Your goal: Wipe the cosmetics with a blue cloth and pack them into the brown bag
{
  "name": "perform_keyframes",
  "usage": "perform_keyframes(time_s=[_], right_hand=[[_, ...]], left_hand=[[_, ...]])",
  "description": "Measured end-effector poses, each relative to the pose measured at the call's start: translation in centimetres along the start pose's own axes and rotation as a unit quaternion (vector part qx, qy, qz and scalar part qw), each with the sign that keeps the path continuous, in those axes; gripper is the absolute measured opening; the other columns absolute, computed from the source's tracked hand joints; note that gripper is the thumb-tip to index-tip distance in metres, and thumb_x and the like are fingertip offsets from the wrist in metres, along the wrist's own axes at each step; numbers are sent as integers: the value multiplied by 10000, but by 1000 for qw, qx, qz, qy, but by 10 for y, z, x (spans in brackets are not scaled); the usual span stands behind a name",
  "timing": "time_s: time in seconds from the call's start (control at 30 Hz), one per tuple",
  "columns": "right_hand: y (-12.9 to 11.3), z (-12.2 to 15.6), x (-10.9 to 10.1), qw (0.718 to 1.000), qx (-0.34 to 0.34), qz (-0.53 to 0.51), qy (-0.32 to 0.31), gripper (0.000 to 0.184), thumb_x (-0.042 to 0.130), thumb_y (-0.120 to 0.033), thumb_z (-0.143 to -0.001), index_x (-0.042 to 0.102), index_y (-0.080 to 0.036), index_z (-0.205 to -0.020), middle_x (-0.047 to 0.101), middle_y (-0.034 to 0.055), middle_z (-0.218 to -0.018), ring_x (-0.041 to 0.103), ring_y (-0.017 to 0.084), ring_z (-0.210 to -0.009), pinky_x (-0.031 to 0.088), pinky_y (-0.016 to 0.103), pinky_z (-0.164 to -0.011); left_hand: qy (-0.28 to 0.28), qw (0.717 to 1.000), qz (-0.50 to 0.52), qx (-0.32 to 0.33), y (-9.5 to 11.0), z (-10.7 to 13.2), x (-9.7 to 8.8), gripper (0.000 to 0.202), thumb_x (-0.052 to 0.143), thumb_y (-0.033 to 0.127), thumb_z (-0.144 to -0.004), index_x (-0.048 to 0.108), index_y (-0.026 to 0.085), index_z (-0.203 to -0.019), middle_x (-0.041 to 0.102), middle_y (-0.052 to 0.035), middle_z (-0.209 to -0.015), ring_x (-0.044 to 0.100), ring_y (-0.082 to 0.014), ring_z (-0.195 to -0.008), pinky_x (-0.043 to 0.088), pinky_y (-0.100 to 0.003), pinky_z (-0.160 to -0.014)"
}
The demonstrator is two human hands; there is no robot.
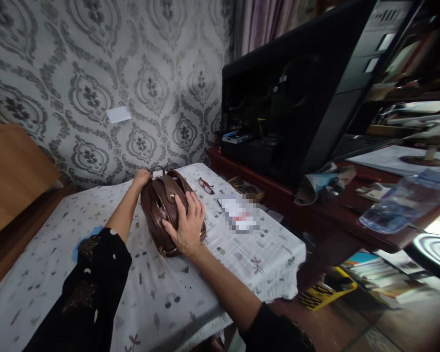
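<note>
A brown leather handbag [160, 222] lies on the patterned white cloth [190, 313], with a flap and a round metal stud across its top. My left hand [142, 177] is at the bag's far left corner, its fingers closed on the edge by the dark handle loop; the fingertips are partly hidden. On the right side of the bag rests my right hand [188, 227], palm down, fingers stretched out and thumb apart. Beyond that hand are red-framed glasses [206, 185] and a blurred white packet or paper [239, 213].
To the right, a dark red desk [337, 215] carries an open black computer case [278, 107], a crumpled plastic bag [319, 186] and a clear plastic bottle [399, 205]. A wooden panel [18, 171] stands at the left. A yellow plate [330, 289] is low at the right.
</note>
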State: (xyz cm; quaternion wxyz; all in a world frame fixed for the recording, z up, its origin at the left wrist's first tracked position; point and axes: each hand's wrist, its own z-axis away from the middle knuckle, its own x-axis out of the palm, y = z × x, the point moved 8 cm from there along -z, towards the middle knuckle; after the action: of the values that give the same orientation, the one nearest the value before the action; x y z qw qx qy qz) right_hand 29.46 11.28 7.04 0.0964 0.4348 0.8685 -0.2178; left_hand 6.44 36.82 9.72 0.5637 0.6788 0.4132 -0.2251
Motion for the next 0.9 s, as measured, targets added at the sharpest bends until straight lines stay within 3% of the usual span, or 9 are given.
perform_keyframes(time_s=[0.17, 0.27, 0.37, 0.57, 0.77, 0.9], right_hand=[[-1, 0, -1, 1000, -8, -1, 1, 665, 591, -534, -906, 487, -169, -1452, 420, 202, -1492, 340, 359, -1425, 276, 559, -1151], [-2, 0, 0, 1000, -10, 3, 8, 667, 591, -548, -906, 490, -165, -1442, 416, 210, -1495, 328, 358, -1438, 275, 560, -1152], [-1, 0, 2, 1000, -9, 3, 8, 680, 600, -561, -900, 486, -168, -1444, 409, 214, -1498, 310, 362, -1452, 281, 563, -1148], [0, -1, 3, 1000, -5, -4, 0, 696, 617, -553, -888, 477, -172, -1454, 380, 214, -1519, 299, 373, -1450, 267, 583, -1150], [-1, -2, -1, 1000, -6, -14, 15, 674, 615, -538, -892, 483, -169, -1440, 395, 211, -1495, 319, 364, -1441, 286, 569, -1146], [5, -3, -4, 999, 2, -31, 14, 677, 619, -549, -879, 481, -186, -1433, 380, 209, -1510, 351, 368, -1423, 347, 556, -1111]], left_hand=[[38, 999, 4, -22, -6, 13, -6, 398, 633, 396, -945, 595, 168, -1269, 620, -102, -1278, 642, -241, -1081, 569, -461, -902], [78, 997, 18, -8, -2, 23, -17, 224, 625, 351, -925, 659, 157, -1032, 680, -48, -1026, 650, -204, -959, 543, -361, -845], [122, 992, 40, 12, 5, 36, -26, 142, 583, 310, -857, 590, 198, -770, 616, 7, -763, 615, -180, -838, 469, -262, -746], [170, 980, 87, 49, 17, 62, -34, 162, 521, 377, -820, 488, 233, -755, 572, 12, -779, 555, -169, -797, 435, -255, -770], [130, 983, 123, 24, 23, 48, -33, 128, 562, 311, -745, 518, 226, -828, 583, 16, -752, 598, -173, -786, 461, -261, -740], [55, 990, 133, -6, 34, 24, -24, 379, 668, 289, -682, 580, 204, -1040, 581, 48, -639, 603, -175, -632, 446, -261, -607]])
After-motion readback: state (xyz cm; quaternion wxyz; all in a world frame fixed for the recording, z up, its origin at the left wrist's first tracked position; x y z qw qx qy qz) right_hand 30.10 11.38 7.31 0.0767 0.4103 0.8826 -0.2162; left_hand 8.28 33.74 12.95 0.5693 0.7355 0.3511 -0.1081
